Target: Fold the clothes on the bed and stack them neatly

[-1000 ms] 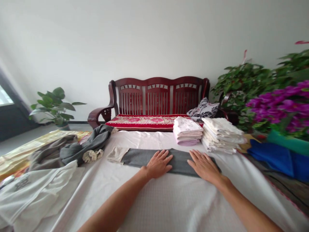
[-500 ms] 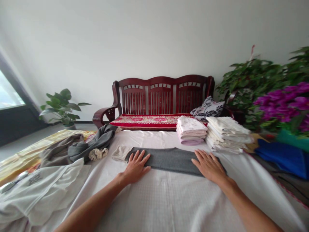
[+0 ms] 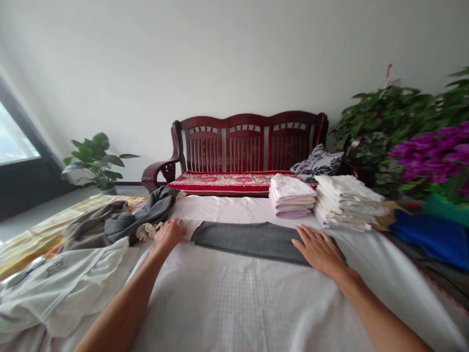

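Observation:
A long, narrow pair of dark grey leggings [image 3: 244,239] lies folded lengthwise across the white sheet, with a cream lace cuff [image 3: 190,229] at its left end. My left hand [image 3: 169,235] is at the outer end of that cuff, its fingers curled round the lace edge; the fingertips are partly hidden. Over the right end, my right hand [image 3: 318,248] rests flat, fingers stretched out on the grey cloth. Just left of my left hand lies a cream ruffled piece [image 3: 147,231], beside crumpled dark grey clothing [image 3: 156,212].
Folded pink-and-white clothes [image 3: 292,198] and a taller white stack [image 3: 346,203] stand at the back right. A white garment [image 3: 69,288] spreads at left. Beyond the sheet is a wooden bench [image 3: 245,142]; blue cloth [image 3: 430,237] lies at the right edge.
My left hand has moved left from the grey cloth to the lace cuff, and its fingers have closed there. My right hand stays flat on the right end.

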Demonstrator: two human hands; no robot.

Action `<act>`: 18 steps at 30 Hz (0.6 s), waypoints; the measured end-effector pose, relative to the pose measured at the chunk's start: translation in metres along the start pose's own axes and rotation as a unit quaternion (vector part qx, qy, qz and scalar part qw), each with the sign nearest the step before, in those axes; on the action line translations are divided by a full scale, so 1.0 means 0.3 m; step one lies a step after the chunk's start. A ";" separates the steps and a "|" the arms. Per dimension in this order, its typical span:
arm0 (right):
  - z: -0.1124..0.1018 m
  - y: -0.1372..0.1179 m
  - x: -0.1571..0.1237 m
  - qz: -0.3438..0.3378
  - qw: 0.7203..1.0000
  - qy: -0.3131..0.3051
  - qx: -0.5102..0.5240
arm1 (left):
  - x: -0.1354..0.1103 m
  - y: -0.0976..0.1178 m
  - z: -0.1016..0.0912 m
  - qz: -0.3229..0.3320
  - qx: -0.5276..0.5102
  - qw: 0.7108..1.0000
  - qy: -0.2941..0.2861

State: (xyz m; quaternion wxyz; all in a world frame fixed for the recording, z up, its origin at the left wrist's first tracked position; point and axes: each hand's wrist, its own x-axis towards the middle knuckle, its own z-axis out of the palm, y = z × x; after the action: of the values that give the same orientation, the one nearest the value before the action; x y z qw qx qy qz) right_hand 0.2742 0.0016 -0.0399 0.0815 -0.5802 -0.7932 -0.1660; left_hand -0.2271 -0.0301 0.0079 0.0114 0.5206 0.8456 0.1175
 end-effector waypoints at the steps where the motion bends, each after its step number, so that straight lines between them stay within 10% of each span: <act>1: -0.003 0.000 -0.001 0.000 1.000 0.001 0.000 | 0.006 -0.010 0.001 -0.003 -0.004 1.000 -0.006; 11: -0.002 0.001 -0.001 0.001 1.000 0.017 0.019 | 0.027 -0.071 -0.007 0.040 -0.243 0.969 0.016; 18: -0.015 -0.005 -0.002 0.007 1.000 0.012 0.004 | 0.035 -0.104 -0.030 0.028 -0.429 0.891 -0.147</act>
State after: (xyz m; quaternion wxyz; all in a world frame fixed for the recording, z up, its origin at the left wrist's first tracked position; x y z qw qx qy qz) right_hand 0.2728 -0.0010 -0.0361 0.0946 -0.5837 -0.7885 -0.1690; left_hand -0.2606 -0.0358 0.0111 0.3544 0.5000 0.6868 0.3908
